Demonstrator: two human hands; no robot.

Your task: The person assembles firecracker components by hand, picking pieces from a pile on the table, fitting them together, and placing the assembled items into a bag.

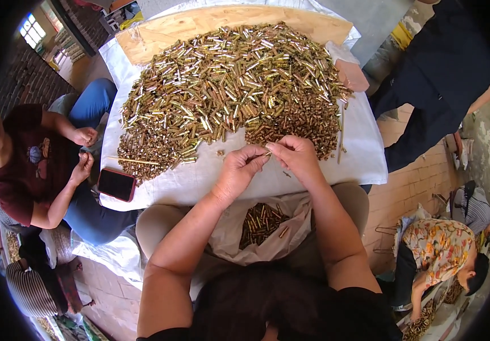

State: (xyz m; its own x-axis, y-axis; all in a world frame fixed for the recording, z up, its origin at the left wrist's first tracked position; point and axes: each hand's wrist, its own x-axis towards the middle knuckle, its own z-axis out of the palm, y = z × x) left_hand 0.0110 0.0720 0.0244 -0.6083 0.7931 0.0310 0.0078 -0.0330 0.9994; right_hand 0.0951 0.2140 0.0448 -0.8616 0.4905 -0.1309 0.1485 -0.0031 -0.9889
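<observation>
My left hand [240,168] and my right hand [296,157] meet above the near edge of the table, fingertips pinched together. Between them is a small brass-coloured metal piece [268,153], mostly covered by the fingers, so its exact kind is unclear. Just beyond my hands lies a heap of short, shiny brass-coloured tubes [216,79]. Smaller coppery metal pieces [296,122] are piled at the heap's near right side. Below my forearms, a white sack [230,241] sits open in my lap with more slim metal tubes [262,223] inside.
A white sheet [364,148] covers the table, with a wooden board [159,38] along its far edge. A phone [116,184] and a thin stick [134,161] lie at left. One person [40,153] sits at left; another [438,250] bends over at lower right.
</observation>
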